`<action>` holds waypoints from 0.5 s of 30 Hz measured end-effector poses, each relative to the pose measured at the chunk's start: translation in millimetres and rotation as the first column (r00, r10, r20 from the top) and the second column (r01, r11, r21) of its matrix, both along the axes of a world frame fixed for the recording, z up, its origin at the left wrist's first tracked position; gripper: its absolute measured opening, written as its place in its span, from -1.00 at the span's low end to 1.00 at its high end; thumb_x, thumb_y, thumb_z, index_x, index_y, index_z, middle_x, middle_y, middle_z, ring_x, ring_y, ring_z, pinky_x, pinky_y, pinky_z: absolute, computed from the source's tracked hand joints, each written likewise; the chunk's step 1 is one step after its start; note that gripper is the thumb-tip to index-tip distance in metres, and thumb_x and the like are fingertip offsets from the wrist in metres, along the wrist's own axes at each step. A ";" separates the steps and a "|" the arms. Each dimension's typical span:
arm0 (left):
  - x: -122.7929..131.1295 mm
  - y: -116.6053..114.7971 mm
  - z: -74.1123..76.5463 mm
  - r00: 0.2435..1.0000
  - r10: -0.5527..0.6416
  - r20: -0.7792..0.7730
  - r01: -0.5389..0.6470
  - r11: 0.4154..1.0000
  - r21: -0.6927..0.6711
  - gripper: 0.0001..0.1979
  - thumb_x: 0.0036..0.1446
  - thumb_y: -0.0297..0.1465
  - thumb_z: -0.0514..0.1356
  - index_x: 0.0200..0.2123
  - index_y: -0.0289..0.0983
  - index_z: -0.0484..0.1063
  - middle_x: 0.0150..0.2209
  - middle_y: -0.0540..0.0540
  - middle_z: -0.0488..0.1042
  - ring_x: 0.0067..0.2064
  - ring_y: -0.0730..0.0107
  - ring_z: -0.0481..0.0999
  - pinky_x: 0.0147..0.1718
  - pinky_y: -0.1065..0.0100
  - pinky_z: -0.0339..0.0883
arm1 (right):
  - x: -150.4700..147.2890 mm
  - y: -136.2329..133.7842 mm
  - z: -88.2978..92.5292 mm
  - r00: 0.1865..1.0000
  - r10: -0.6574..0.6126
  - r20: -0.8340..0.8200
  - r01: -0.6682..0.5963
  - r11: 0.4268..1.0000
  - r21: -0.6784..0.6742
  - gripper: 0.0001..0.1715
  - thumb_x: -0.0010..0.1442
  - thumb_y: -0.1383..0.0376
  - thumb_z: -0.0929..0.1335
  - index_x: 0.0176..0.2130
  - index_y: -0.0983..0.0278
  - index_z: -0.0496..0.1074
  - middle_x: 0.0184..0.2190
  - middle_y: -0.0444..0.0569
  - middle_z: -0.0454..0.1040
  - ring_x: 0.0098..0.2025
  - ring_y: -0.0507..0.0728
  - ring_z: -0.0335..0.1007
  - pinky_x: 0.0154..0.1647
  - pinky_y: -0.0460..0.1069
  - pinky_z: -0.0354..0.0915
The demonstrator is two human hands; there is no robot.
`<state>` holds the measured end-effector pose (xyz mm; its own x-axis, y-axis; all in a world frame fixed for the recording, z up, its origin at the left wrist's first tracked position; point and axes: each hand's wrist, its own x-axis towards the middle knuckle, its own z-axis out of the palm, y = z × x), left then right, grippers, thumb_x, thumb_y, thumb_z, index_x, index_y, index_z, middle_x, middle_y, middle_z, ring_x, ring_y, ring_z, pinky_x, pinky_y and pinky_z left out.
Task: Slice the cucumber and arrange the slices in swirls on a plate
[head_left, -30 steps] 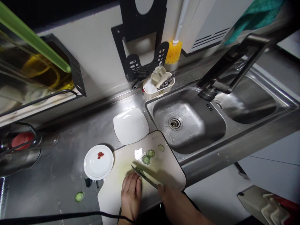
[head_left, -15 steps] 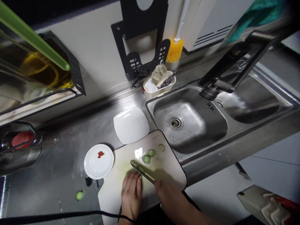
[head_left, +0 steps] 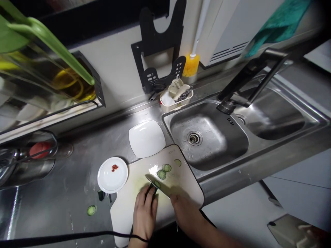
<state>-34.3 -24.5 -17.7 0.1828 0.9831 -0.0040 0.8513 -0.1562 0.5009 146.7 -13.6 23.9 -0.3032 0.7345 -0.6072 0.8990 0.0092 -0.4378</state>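
Note:
My left hand [head_left: 145, 206] presses down on a dark green cucumber [head_left: 150, 189] on the white cutting board [head_left: 121, 210], its fingers bent over it. My right hand [head_left: 184, 210] grips a knife [head_left: 160, 187] whose blade lies against the cut end of the cucumber. One slice [head_left: 157, 184] clings to the blade. Beyond the knife, several thin cucumber slices [head_left: 161, 174] overlap on the board, and a single slice [head_left: 177, 162] lies apart near its right edge. Most of the cucumber is hidden under my left hand.
A square white plate [head_left: 147, 138] stands behind the board, and a round plate [head_left: 112, 182] with red bits is at its left. Cucumber ends [head_left: 91, 210] lie on the steel counter. The sink [head_left: 207, 134] and black faucet [head_left: 229, 103] are to the right. A black cord [head_left: 77, 235] crosses the lower left.
The view has shifted slightly. My left fingers have spread a little, so more of the cucumber shows between them. The knife stays at the cucumber's end, its blade turned slightly.

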 end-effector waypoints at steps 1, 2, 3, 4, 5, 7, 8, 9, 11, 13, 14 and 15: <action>-1.2 -2.4 -0.1 1.000 -0.006 -0.017 0.005 1.000 -0.006 -0.66 0.20 -0.40 0.07 0.05 -0.22 0.37 0.06 -0.19 0.40 0.08 0.22 0.41 0.04 0.11 0.37 | 1.7 -1.8 -0.3 1.000 0.018 0.020 -0.018 1.000 0.005 -0.55 0.09 0.53 0.17 -0.09 0.29 0.43 -0.29 0.03 0.51 -0.24 0.14 0.41 -0.18 -0.02 0.26; -3.1 -4.9 -0.3 1.000 -0.014 -0.027 0.014 1.000 -0.010 -0.64 0.20 -0.42 0.05 0.07 -0.20 0.35 0.08 -0.19 0.39 0.08 0.23 0.41 0.04 0.12 0.37 | 3.5 -3.2 -0.1 0.998 0.033 0.048 -0.034 0.999 0.016 -0.53 0.09 0.53 0.17 -0.07 0.28 0.43 -0.28 0.03 0.51 -0.23 0.14 0.40 -0.18 -0.02 0.27; -5.8 -7.3 -0.7 0.999 -0.021 -0.030 0.021 1.000 -0.012 -0.62 0.20 -0.43 0.04 0.09 -0.19 0.34 0.09 -0.18 0.38 0.08 0.24 0.41 0.04 0.13 0.38 | 5.2 -4.2 0.8 0.996 0.039 0.078 -0.041 0.999 0.029 -0.52 0.08 0.54 0.17 -0.07 0.27 0.43 -0.28 0.03 0.51 -0.24 0.14 0.40 -0.18 -0.03 0.27; -9.7 -9.6 -1.0 0.999 -0.022 -0.028 0.021 1.000 -0.010 -0.61 0.19 -0.45 0.03 0.09 -0.19 0.34 0.09 -0.18 0.38 0.09 0.25 0.40 0.04 0.14 0.38 | 7.1 -4.7 2.4 0.995 0.035 0.094 -0.039 0.998 0.046 -0.51 0.09 0.54 0.16 -0.07 0.27 0.43 -0.29 0.04 0.51 -0.26 0.14 0.40 -0.20 -0.03 0.27; -15.2 -11.5 -1.3 1.000 -0.012 -0.024 0.012 1.000 -0.006 -0.60 0.19 -0.45 0.03 0.09 -0.19 0.34 0.10 -0.18 0.38 0.09 0.25 0.40 0.04 0.16 0.38 | 9.0 -4.7 4.7 0.994 0.031 0.106 -0.038 0.998 0.059 -0.50 0.09 0.55 0.15 -0.07 0.27 0.44 -0.30 0.04 0.51 -0.28 0.13 0.40 -0.22 -0.03 0.27; -31.9 -14.9 -1.9 0.999 0.035 -0.019 -0.035 0.999 0.005 -0.62 0.18 -0.44 0.03 0.07 -0.21 0.36 0.09 -0.19 0.39 0.08 0.24 0.41 0.04 0.16 0.38 | 12.9 -3.2 10.6 0.992 0.034 0.124 -0.043 0.997 0.071 -0.50 0.09 0.56 0.14 -0.11 0.27 0.45 -0.31 0.04 0.50 -0.31 0.12 0.40 -0.26 -0.04 0.27; -43.4 -16.4 -2.4 0.998 0.055 -0.021 -0.055 0.998 0.008 -0.63 0.18 -0.42 0.03 0.06 -0.21 0.36 0.08 -0.20 0.41 0.07 0.23 0.43 0.03 0.16 0.38 | 14.8 -1.9 13.8 0.991 0.040 0.125 -0.050 0.996 0.076 -0.50 0.09 0.57 0.13 -0.12 0.26 0.46 -0.31 0.03 0.49 -0.32 0.11 0.40 -0.28 -0.05 0.27; -56.8 -18.0 -3.2 0.997 0.071 -0.028 -0.071 0.997 0.011 -0.64 0.18 -0.40 0.03 0.05 -0.22 0.37 0.06 -0.20 0.42 0.06 0.22 0.44 0.03 0.16 0.38 | 16.6 -0.5 17.1 0.991 0.048 0.122 -0.058 0.995 0.081 -0.48 0.09 0.58 0.13 -0.12 0.25 0.46 -0.30 0.02 0.49 -0.33 0.10 0.40 -0.29 -0.06 0.26; -87.5 -22.0 -5.8 0.993 0.098 -0.061 -0.098 0.995 0.004 -0.65 0.17 -0.38 0.04 0.03 -0.22 0.38 0.04 -0.19 0.44 0.02 0.22 0.46 0.01 0.15 0.39 | 19.6 2.3 22.8 0.989 0.073 0.127 -0.084 0.993 0.088 -0.44 0.07 0.59 0.13 -0.07 0.23 0.44 -0.24 0.00 0.49 -0.32 0.09 0.41 -0.31 -0.07 0.25; -118.7 -26.8 -8.9 0.989 0.115 -0.090 -0.116 0.993 -0.001 -0.67 0.16 -0.36 0.05 -0.02 -0.21 0.40 0.00 -0.17 0.47 0.00 0.21 0.48 -0.01 0.15 0.40 | 21.9 4.4 27.0 0.982 0.124 0.143 -0.137 0.987 0.084 -0.38 0.06 0.61 0.12 0.00 0.23 0.40 -0.15 0.01 0.47 -0.30 0.09 0.42 -0.31 -0.07 0.24; -132.5 -29.2 -10.2 0.987 0.122 -0.102 -0.124 0.992 -0.005 -0.68 0.16 -0.35 0.04 -0.04 -0.20 0.41 -0.02 -0.17 0.48 -0.01 0.20 0.49 -0.01 0.15 0.40 | 22.8 5.2 28.5 0.976 0.151 0.158 -0.165 0.983 0.083 -0.36 0.06 0.62 0.12 0.04 0.24 0.38 -0.11 0.03 0.46 -0.29 0.10 0.43 -0.31 -0.07 0.24; -144.2 -31.6 -11.1 0.986 0.128 -0.110 -0.131 0.991 -0.014 -0.69 0.16 -0.35 0.04 -0.05 -0.19 0.42 -0.03 -0.16 0.49 -0.01 0.20 0.49 -0.01 0.15 0.40 | 23.8 5.7 29.7 0.970 0.172 0.172 -0.189 0.978 0.088 -0.34 0.07 0.63 0.11 0.07 0.26 0.35 -0.08 0.05 0.45 -0.27 0.11 0.44 -0.30 -0.06 0.24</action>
